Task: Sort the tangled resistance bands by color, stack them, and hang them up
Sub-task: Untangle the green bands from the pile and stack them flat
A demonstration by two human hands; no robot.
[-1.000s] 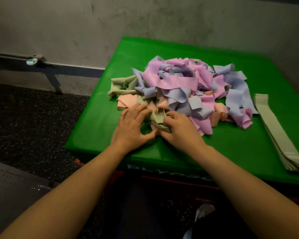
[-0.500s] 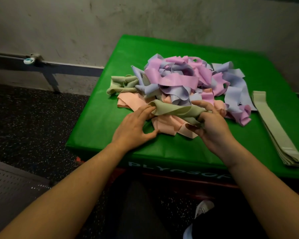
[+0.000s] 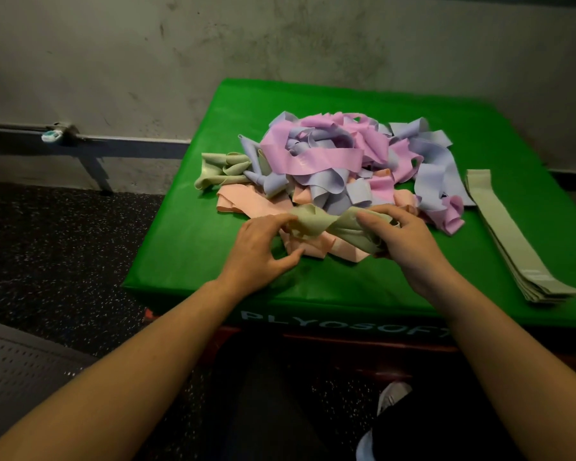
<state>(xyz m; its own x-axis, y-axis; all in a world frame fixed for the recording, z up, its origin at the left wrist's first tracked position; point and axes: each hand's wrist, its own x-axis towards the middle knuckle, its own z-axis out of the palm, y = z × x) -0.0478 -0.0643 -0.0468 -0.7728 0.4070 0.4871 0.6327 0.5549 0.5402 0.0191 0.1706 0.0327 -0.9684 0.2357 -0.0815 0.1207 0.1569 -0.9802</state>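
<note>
On the padded green vinyl plyo box (image 3: pixel 187 247), the tangled pile of pink, lilac and peach bands (image 3: pixel 340 161) sits at twelve o'clock, the flat sage stack (image 3: pixel 506 234) at three, and my left hand (image 3: pixel 263 247) and right hand (image 3: pixel 409 241) now grip a twisted sage-green band (image 3: pixel 326 224), lifted free since a second ago, ready for stacking.
</note>
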